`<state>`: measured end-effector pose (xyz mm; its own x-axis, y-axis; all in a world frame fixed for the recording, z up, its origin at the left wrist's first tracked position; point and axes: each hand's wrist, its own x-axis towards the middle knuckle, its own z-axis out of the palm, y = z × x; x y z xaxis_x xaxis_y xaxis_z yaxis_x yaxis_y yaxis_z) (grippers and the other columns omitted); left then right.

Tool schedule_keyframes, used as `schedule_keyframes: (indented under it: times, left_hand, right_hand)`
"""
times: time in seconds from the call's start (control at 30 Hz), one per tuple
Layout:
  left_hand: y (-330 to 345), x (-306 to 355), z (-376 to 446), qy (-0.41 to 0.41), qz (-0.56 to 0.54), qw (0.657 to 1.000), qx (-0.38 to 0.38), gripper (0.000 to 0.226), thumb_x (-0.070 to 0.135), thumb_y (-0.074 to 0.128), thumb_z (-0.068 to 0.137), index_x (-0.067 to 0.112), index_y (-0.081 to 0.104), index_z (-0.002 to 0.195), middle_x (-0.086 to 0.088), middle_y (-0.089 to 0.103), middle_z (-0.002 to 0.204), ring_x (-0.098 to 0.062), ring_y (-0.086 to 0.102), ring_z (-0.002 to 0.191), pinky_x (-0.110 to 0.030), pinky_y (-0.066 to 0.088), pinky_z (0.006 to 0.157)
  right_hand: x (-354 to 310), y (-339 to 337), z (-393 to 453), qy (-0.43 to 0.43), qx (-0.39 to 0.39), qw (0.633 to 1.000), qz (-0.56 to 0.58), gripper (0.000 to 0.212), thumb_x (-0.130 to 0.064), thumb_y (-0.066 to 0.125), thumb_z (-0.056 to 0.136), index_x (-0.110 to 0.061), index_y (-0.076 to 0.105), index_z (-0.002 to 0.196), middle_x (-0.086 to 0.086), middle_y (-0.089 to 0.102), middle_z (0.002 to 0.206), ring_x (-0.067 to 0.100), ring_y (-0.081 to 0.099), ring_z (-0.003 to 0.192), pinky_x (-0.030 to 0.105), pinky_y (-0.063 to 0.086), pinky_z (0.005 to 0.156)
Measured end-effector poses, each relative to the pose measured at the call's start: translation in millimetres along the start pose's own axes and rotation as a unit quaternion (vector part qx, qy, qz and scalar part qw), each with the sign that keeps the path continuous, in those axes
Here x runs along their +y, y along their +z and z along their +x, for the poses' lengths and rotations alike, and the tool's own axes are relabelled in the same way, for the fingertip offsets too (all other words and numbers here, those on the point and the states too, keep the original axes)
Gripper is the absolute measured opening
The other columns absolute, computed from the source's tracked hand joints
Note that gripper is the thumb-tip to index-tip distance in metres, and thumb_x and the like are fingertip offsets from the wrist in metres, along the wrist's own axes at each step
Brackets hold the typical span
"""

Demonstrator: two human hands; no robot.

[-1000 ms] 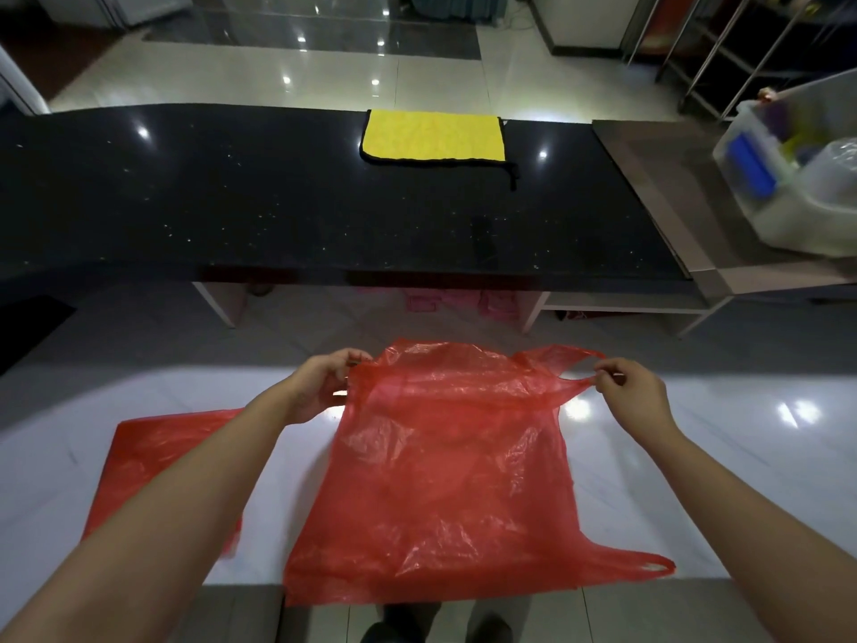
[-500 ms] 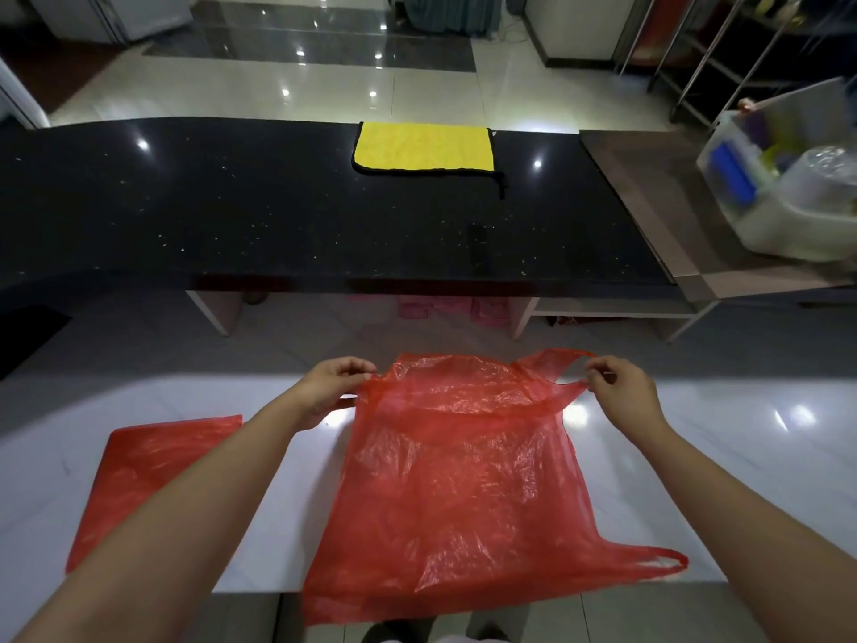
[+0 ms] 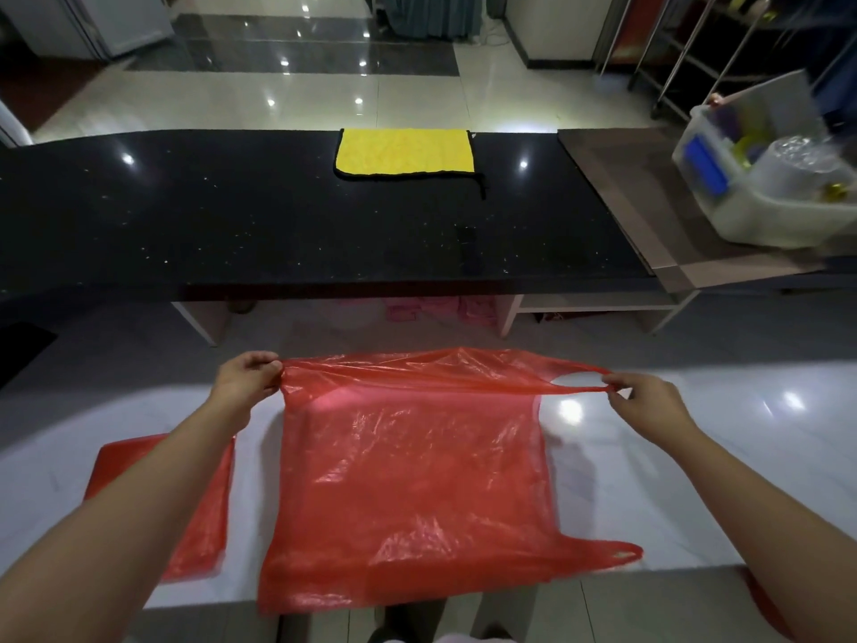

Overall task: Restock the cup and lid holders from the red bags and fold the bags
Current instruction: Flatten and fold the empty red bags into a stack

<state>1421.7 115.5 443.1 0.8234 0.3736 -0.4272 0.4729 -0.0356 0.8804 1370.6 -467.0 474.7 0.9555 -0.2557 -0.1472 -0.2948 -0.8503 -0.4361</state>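
Red and thin, a see-through plastic bag (image 3: 408, 480) lies spread on the white shiny surface (image 3: 695, 480) close to the person. Its near edge hangs a little over the front of that surface. One loop handle sticks out at the near right corner. The bag looks flat, and nothing can be seen inside it.

The left hand (image 3: 246, 378) pinches the far left corner of the bag, fingers closed on the plastic. The right hand (image 3: 649, 406) pinches the other loop handle at the far right, fingers closed on it too. Both hands are well apart and the far edge of the bag is pulled tight between them, lifted a bit off the surface.

A second red plastic bag (image 3: 204, 512) lies flat to the left, partly hidden under the left arm. It looks folded smaller.

Farther away is a long black speckled surface (image 3: 232, 215) with a yellow cloth with a dark edge (image 3: 406, 150) lying on it. At the far right sits a clear plastic bin (image 3: 751, 211). Inside it are a blue thing, some yellow things and a clear bumpy plastic thing, but they are too blurry to name.
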Motion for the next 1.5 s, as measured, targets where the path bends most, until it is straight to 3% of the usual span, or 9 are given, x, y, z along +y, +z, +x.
schedule_keyframes:
  times: [0.2,0.4,0.77,0.93,1.07,1.2,1.3,1.37,1.5]
  left_hand:
    - [1.5,2.8,1.4,0.013,-0.024,1.0,-0.004,0.009,0.006,0.063,0.098,0.003,0.065,0.106,-0.014,0.067,0.088,-0.023,0.064,0.078,-0.035,0.056,0.081]
    - [-18.2,9.0,13.1,0.005,0.023,1.0,-0.019,0.013,0.005,0.057,0.101,0.008,0.062,0.089,-0.012,0.06,0.08,-0.019,0.059,0.07,-0.026,0.059,0.067]
    - [-18.3,7.9,24.0,-0.036,0.005,0.998,-0.051,0.01,0.014,0.056,0.103,0.012,0.063,0.095,-0.001,0.056,0.07,-0.009,0.052,0.052,-0.027,0.051,0.06]
    - [-15.3,7.3,29.8,-0.064,-0.031,0.995,-0.065,0.009,0.018,0.058,0.103,0.013,0.065,0.1,-0.006,0.061,0.084,-0.019,0.056,0.072,-0.034,0.049,0.07]
    - [-11.7,7.4,41.4,-0.079,-0.037,0.996,-0.037,0.014,0.018,0.064,0.1,0.013,0.06,0.087,-0.007,0.06,0.074,-0.019,0.054,0.064,-0.034,0.048,0.063]
    - [10.0,2.2,47.4,-0.05,0.013,0.999,-0.007,0.013,0.011,0.062,0.1,0.008,0.061,0.087,-0.001,0.059,0.054,-0.01,0.05,0.043,-0.017,0.041,0.04]
    - [30.0,6.0,48.4,0.015,0.066,0.998,-0.02,0.011,0.016,0.061,0.099,0.008,0.066,0.105,-0.018,0.069,0.094,-0.025,0.062,0.074,-0.027,0.054,0.068]
    - [36.2,7.5,47.2,0.065,0.136,0.989,-0.004,0.018,0.018,0.063,0.097,0.008,0.064,0.111,-0.018,0.069,0.108,-0.031,0.064,0.098,-0.04,0.053,0.091]
    - [43.8,-8.3,19.6,0.177,0.31,0.934,0.024,0.031,0.028,0.06,0.098,0.004,0.06,0.118,-0.02,0.062,0.114,-0.04,0.053,0.111,-0.044,0.042,0.098]
  right_hand:
    - [-1.7,-17.4,-0.1,-0.025,-0.071,0.997,0.03,0.018,-0.033,0.075,0.089,-0.035,0.072,0.072,-0.013,0.067,0.07,0.006,0.06,0.068,0.022,0.04,0.058]
    - [-2.9,-42.3,4.3,0.002,-0.21,0.971,0.113,0.042,-0.055,0.074,0.084,-0.017,0.07,0.068,0.0,0.064,0.062,0.009,0.052,0.055,0.027,0.043,0.058]
    - [-28.3,-20.8,12.4,0.058,-0.147,0.943,0.294,0.025,-0.025,0.06,0.101,-0.005,0.072,0.091,0.018,0.071,0.084,0.016,0.053,0.06,0.032,0.042,0.059]
    - [-35.3,-9.4,19.0,0.099,-0.12,0.939,0.307,0.032,-0.026,0.058,0.103,0.0,0.073,0.093,0.014,0.07,0.08,0.02,0.054,0.065,0.035,0.048,0.064]
    - [-34.3,-1.2,22.0,0.099,-0.069,0.958,0.261,0.031,-0.029,0.064,0.099,-0.005,0.075,0.083,0.018,0.066,0.077,0.023,0.053,0.066,0.039,0.047,0.068]
    - [-32.2,16.9,28.9,0.138,0.003,0.97,0.198,0.028,-0.03,0.065,0.097,-0.008,0.074,0.081,0.014,0.067,0.075,0.026,0.057,0.069,0.034,0.047,0.066]
    - [-36.6,26.2,34.3,0.191,0.016,0.966,0.175,0.033,-0.025,0.065,0.097,-0.005,0.065,0.123,0.017,0.069,0.099,0.033,0.065,0.085,0.041,0.054,0.078]
    - [-40.3,28.7,32.3,0.191,0.025,0.981,0.027,0.052,-0.031,0.065,0.097,-0.009,0.051,0.142,0.023,0.064,0.122,0.042,0.061,0.109,0.049,0.051,0.094]
    - [-80.3,48.0,20.2,0.002,0.087,0.989,-0.116,0.046,-0.019,0.066,0.094,-0.004,0.058,0.136,0.026,0.056,0.132,0.047,0.054,0.119,0.054,0.048,0.098]
